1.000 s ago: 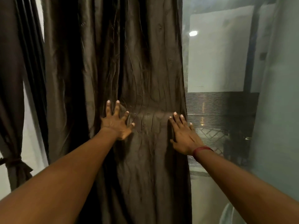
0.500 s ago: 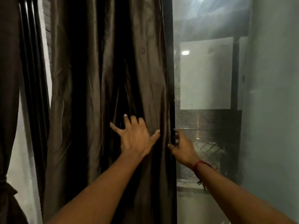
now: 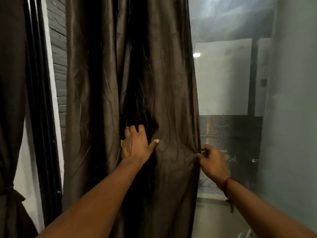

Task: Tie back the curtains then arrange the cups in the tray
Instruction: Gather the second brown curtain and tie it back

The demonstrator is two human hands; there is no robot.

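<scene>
A dark brown curtain [image 3: 154, 83] hangs straight down in front of the person, its long axis vertical, running from the top edge of the view to the bottom. It fills the middle of the frame, with a window pane [image 3: 228, 100] bare to its right and a black frame post [image 3: 39, 100] to its left. The cloth has a dull satin sheen and falls in deep lengthwise folds, with fine wrinkles gathering at mid-height between the two hands.

The left hand [image 3: 135, 145] lies against the cloth with its fingers pushed into a dark fold and its thumb stretched out to the right, pressing on the fabric. The right hand [image 3: 212, 160] pinches the curtain's right edge between thumb and fingers, and creases fan out from that point. A red thread [image 3: 225, 185] circles the right wrist.

At the far left a second curtain [image 3: 10, 117] of the same brown cloth hangs bound with a tie [image 3: 8, 190] low down.
</scene>
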